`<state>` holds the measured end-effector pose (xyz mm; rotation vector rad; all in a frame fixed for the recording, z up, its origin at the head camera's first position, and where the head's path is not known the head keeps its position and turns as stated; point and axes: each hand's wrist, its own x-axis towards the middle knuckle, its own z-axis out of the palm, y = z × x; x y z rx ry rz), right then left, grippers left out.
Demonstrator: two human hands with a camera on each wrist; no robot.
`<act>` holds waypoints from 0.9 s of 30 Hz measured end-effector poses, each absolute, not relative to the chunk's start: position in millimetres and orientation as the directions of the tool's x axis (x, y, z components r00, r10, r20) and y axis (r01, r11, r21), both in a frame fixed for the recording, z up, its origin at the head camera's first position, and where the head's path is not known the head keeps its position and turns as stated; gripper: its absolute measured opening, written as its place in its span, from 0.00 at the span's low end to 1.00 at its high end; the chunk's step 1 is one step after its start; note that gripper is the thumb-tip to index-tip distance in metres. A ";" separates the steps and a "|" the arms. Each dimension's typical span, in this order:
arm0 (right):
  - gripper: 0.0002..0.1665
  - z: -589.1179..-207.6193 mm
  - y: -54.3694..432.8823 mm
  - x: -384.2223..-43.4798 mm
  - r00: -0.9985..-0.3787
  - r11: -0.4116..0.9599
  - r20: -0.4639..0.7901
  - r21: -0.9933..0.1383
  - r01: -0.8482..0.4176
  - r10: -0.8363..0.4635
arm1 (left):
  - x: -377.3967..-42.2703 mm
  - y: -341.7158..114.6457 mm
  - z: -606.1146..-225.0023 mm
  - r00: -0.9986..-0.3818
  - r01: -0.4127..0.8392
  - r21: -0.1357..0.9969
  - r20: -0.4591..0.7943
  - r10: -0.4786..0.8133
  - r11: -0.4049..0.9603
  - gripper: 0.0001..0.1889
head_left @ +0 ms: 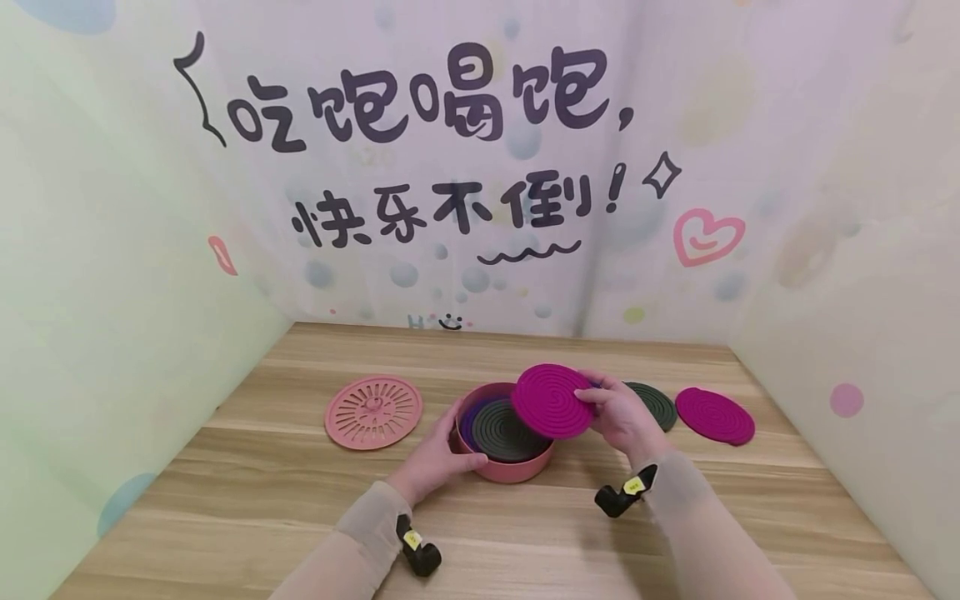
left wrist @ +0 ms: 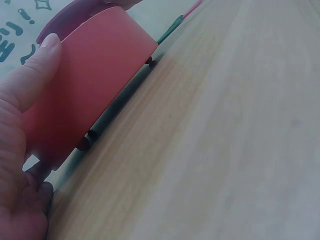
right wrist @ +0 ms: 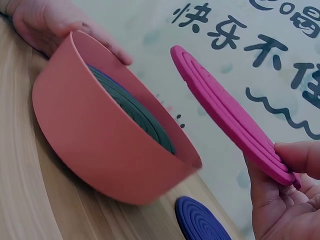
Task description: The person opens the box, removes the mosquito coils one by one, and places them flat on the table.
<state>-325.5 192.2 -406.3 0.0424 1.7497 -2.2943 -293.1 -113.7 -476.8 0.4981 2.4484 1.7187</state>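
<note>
A round pink container (head_left: 516,472) stands on the table, and my left hand (head_left: 437,460) grips its left side, thumb at the near wall. Inside lies a dark green spiral coaster (head_left: 506,431) with blue showing around its edge. Between thumb and fingers my right hand (head_left: 621,419) pinches a magenta spiral coaster (head_left: 551,400) by its right edge. This coaster is raised and tilted over the container's right part, covering some of the green one in the head view. A gap separates it from the container in the right wrist view.
A pink slotted round lid (head_left: 373,412) lies left of the container. Right of my right hand are another green coaster (head_left: 656,405), partly hidden, and a second magenta coaster (head_left: 715,415). The right wrist view shows a blue coaster (right wrist: 201,220) on the table. Walls enclose the back and sides.
</note>
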 end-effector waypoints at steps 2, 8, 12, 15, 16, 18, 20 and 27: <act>0.28 -407.2 198.3 -324.5 -0.968 -0.240 -0.174 -0.947 0.214 -0.179 | -293.2 -113.7 -477.6 -0.942 0.198 0.929 0.092 0.323 0.312 0.58; 0.27 -409.8 215.6 -321.5 -0.971 -0.249 -0.177 -0.945 0.213 -0.157 | -277.0 -109.4 -456.9 -0.947 0.188 0.931 0.087 0.308 0.314 0.55; 0.25 -412.4 226.9 -318.9 -0.972 -0.270 -0.185 -0.938 0.218 -0.144 | -279.4 -108.4 -460.3 -0.950 0.185 0.930 0.087 0.300 0.316 0.55; 0.24 -414.3 235.4 -316.4 -0.972 -0.283 -0.192 -0.933 0.223 -0.132 | -286.3 -109.3 -468.3 -0.950 0.178 0.932 0.079 0.304 0.315 0.55; 0.24 -414.9 238.1 -315.3 -0.973 -0.283 -0.193 -0.933 0.223 -0.128 | -288.8 -109.7 -471.2 -0.949 0.179 0.932 0.079 0.306 0.314 0.56; 0.22 -416.2 243.5 -313.5 -0.973 -0.283 -0.196 -0.933 0.223 -0.122 | -292.8 -110.3 -475.8 -0.947 0.182 0.932 0.081 0.310 0.312 0.56; 0.21 -417.3 248.2 -311.5 -0.974 -0.282 -0.199 -0.933 0.223 -0.112 | -294.7 -111.0 -478.5 -0.946 0.187 0.932 0.086 0.313 0.309 0.56; 0.20 -423.3 262.9 -306.1 -0.972 -0.286 -0.214 -0.930 0.233 -0.096 | -294.2 -112.5 -478.9 -0.943 0.203 0.930 0.101 0.316 0.307 0.57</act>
